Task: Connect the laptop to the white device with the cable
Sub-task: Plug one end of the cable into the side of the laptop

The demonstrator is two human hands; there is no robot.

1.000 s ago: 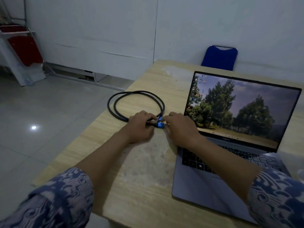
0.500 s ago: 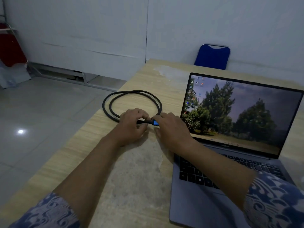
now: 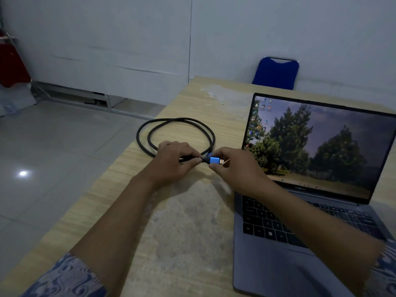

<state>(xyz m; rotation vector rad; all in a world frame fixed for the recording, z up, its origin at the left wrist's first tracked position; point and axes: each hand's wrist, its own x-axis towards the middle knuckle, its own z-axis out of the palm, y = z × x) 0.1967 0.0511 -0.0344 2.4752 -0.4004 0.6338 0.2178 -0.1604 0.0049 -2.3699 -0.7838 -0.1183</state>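
A black cable (image 3: 175, 122) lies coiled in a loop on the wooden table (image 3: 192, 221), left of the open grey laptop (image 3: 289, 243). My left hand (image 3: 171, 161) pinches the cable just behind its blue plug (image 3: 215, 160). My right hand (image 3: 235, 166) holds that plug between thumb and fingers, its metal tip pointing right toward the laptop. A second blue plug peeks out just behind the first. The laptop screen shows a desktop with trees. No white device is in view.
A blue chair (image 3: 276, 72) stands behind the table's far edge against the white wall. The table's left edge drops to a tiled floor (image 3: 53, 157). A red object (image 3: 10, 65) sits at the far left.
The blue plug has been lifted out of the coil and is more exposed between my hands. The camera has shifted slightly to the left and closer.
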